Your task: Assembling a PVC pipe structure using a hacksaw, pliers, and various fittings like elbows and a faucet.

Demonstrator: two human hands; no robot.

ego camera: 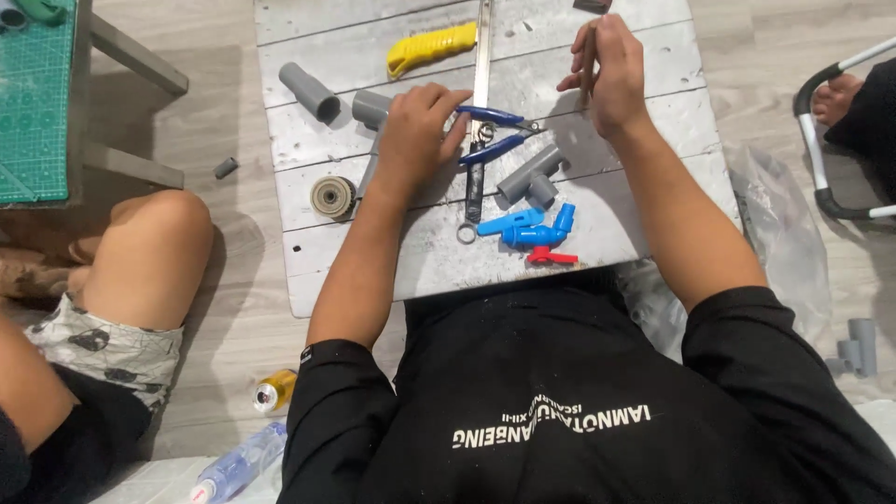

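On the worktop [597,245] lie two loose grey pipes [311,91], one grey tee [530,176], one blue valve [527,227] near the front edge, one yellow knife [431,48] and one roll of tape [332,196]. The left hand [417,126] rests on blue-handled pliers [497,131] beside a metal rule [482,56], fingers curled loosely over them. The right hand [611,70] grips a thin brownish stick [588,65] near the back edge. Another person's knee [159,252] sits left of the worktop. The second pipe is half hidden behind the left hand.
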